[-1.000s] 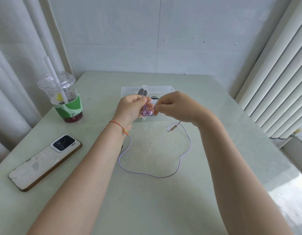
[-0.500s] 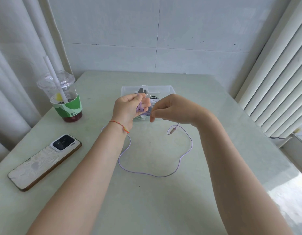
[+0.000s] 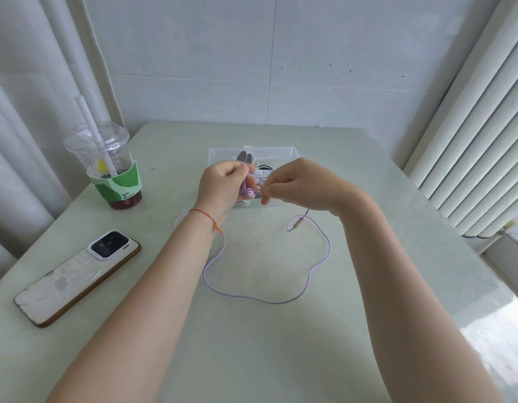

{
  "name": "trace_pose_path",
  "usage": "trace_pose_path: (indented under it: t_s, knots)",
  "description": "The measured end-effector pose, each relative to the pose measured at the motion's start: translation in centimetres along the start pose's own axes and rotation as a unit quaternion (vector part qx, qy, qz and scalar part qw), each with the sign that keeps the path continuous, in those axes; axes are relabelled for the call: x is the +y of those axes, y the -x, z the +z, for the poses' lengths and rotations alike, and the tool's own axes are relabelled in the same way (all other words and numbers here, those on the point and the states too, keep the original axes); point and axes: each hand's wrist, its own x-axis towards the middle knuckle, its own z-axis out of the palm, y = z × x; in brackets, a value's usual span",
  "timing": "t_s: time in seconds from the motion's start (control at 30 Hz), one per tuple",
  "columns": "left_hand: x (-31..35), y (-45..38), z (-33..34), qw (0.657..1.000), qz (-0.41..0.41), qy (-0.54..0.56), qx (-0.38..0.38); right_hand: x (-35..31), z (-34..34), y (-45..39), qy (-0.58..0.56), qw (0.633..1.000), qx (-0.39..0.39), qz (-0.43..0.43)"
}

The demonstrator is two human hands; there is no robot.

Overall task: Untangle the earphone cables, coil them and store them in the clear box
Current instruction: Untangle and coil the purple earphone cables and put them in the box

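Note:
A purple earphone cable (image 3: 310,271) lies in a wide loose loop on the pale green table, its plug (image 3: 297,223) resting below my right wrist. My left hand (image 3: 224,189) grips the earbud end (image 3: 248,193) of this cable, held just in front of the clear box (image 3: 281,152). My right hand (image 3: 292,184) pinches a thin strand of the same cable beside the earbuds. Inside the box I see a black coiled cable (image 3: 265,168) and a grey piece, partly hidden by my hands.
A plastic cup (image 3: 108,167) with a straw, green sleeve and dark red drink stands at the left. A phone (image 3: 77,276) lies face down near the left table edge. White pleated curtains hang on both sides, and a tiled wall stands behind the table.
My hands have risen slightly and drawn a little apart. The earbuds now hang lower from my left hand, and the right fingers pinch the strand further right. The loop on the table has barely shifted.

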Motion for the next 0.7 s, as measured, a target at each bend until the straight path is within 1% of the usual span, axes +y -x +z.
trace_pose_path:
  t_s: [0.07,0.13,0.2,0.33,0.4,0.5,0.57,0.63,0.7]
  knots:
    - [0.2,0.2,0.0,1.0,-0.002,-0.01,-0.026,0.3,-0.2,-0.2,-0.013,0.999,0.046,0.004]
    - [0.3,0.5,0.1,0.996,-0.009,-0.025,-0.079,0.5,-0.3,-0.4,-0.023,0.996,0.091,0.006]
    - [0.6,0.9,0.2,0.99,-0.032,-0.022,-0.136,0.7,-0.5,-0.6,-0.037,0.99,0.135,0.003]
    - [1.2,1.0,-0.1,0.962,-0.084,0.067,-0.249,1.5,-0.8,-1.1,-0.059,0.976,0.211,-0.004]
    - [1.5,1.2,-0.2,0.947,-0.097,0.094,-0.292,1.7,-0.9,-1.3,-0.085,0.969,0.234,-0.009]
    - [2.1,1.7,-0.3,0.928,-0.086,0.14,-0.334,1.9,-0.8,-1.4,-0.117,0.966,0.231,-0.022]
    - [2.5,2.0,-0.3,0.919,-0.073,0.198,-0.334,2.1,-0.4,-1.6,-0.119,0.969,0.214,-0.02]
    - [2.8,1.9,-0.2,0.909,-0.063,0.27,-0.31,2.1,0.2,-1.6,-0.103,0.98,0.17,-0.007]
    - [2.9,1.8,-0.1,0.9,-0.07,0.331,-0.274,1.8,0.7,-1.4,-0.075,0.993,0.094,0.011]
